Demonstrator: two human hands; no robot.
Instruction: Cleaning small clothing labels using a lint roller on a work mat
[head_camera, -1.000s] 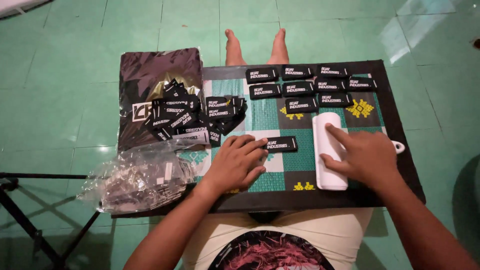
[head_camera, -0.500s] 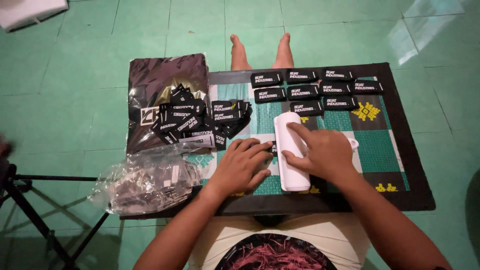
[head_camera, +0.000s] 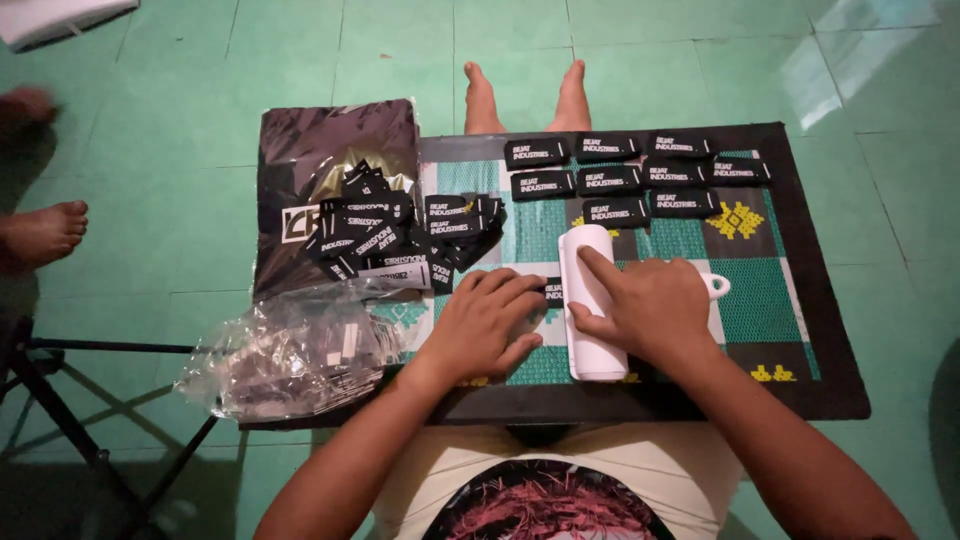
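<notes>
My right hand (head_camera: 650, 312) lies on a white roller (head_camera: 590, 300) with a white handle (head_camera: 716, 286), pressing it onto the patterned board (head_camera: 760, 300). The roller covers most of a black label (head_camera: 552, 291) that my left hand (head_camera: 485, 325) pins flat, fingers spread, just left of the roller. Several black labels with white print (head_camera: 610, 180) lie in rows at the far side of the board. A loose heap of the same labels (head_camera: 400, 235) lies to the left, partly on a dark bag (head_camera: 330, 150).
A crumpled clear plastic bag (head_camera: 290, 350) sits at the board's near left corner. My bare feet (head_camera: 520, 95) stick out beyond the board. Another person's foot (head_camera: 40, 235) rests on the green tile floor at left, above a black stand (head_camera: 60, 400).
My right hand has slid the white roller leftwards across the board, onto the label that my left hand holds down. The left hand stayed where it was.
</notes>
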